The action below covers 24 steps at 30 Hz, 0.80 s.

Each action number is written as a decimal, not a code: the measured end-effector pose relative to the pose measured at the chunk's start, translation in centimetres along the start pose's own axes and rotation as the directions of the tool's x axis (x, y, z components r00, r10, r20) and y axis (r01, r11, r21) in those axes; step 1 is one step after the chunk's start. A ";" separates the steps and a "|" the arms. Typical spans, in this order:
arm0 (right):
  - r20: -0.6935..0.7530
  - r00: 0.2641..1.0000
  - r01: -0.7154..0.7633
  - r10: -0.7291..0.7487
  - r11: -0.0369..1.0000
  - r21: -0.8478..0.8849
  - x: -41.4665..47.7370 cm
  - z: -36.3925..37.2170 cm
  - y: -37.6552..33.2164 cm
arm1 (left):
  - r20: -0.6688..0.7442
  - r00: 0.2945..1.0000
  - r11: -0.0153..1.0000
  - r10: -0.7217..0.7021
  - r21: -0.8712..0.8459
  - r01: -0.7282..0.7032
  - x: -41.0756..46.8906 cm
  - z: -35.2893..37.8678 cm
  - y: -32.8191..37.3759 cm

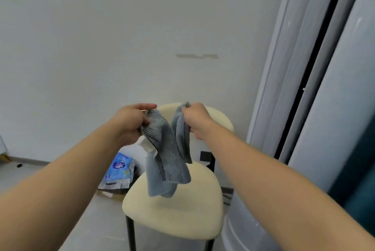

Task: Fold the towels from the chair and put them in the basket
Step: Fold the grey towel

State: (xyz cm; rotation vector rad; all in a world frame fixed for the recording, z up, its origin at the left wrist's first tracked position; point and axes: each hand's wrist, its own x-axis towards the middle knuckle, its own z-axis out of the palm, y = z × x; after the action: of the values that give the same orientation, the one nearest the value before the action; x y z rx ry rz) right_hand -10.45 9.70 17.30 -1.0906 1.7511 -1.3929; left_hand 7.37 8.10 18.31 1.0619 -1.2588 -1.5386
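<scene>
Dangling towel (168, 159) beneath 2 grips (127, 125) (195, 120)

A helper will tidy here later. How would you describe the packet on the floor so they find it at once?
Find the cream chair by the white wall. On the floor at its left side lies a plastic packet. It alone is bright blue with an oval logo, unlike the striped grey towel held above.

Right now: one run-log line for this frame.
step: fold towel | left hand: grips towel edge | right hand: grips other edge | towel: hangs over chair seat | basket: not in view
</scene>
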 end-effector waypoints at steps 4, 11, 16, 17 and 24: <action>-0.006 0.994 0.110 -0.110 0.994 -0.012 -3.3 -1.8 -0.1 | -0.005 0.997 0.988 0.073 0.135 -0.071 -2.6 2.4 0.1; 0.025 0.976 0.218 -0.217 0.970 -0.105 -6.8 -2.3 -1.4 | 0.093 0.995 0.998 0.036 -0.052 -0.031 -6.0 3.4 1.3; 0.116 0.977 0.174 -0.178 0.984 0.043 -8.0 -2.1 -1.7 | 0.064 0.996 0.990 0.064 -0.132 -0.056 -6.6 3.2 1.1; 0.144 0.973 0.170 -0.179 0.983 0.073 -8.3 -2.2 -2.0 | 0.070 0.995 0.989 0.066 -0.140 -0.055 -6.7 3.1 1.2; 0.310 0.927 0.141 -0.209 0.964 0.227 -7.8 -2.7 -2.0 | 0.087 0.981 0.978 0.173 -0.130 -0.162 -5.0 1.1 1.1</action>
State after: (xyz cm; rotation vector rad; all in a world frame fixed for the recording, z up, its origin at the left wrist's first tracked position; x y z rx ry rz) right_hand -8.84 17.64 19.78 -1.3081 1.2694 -1.3632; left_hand 7.75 13.07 19.96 0.7898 -1.2693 -1.5319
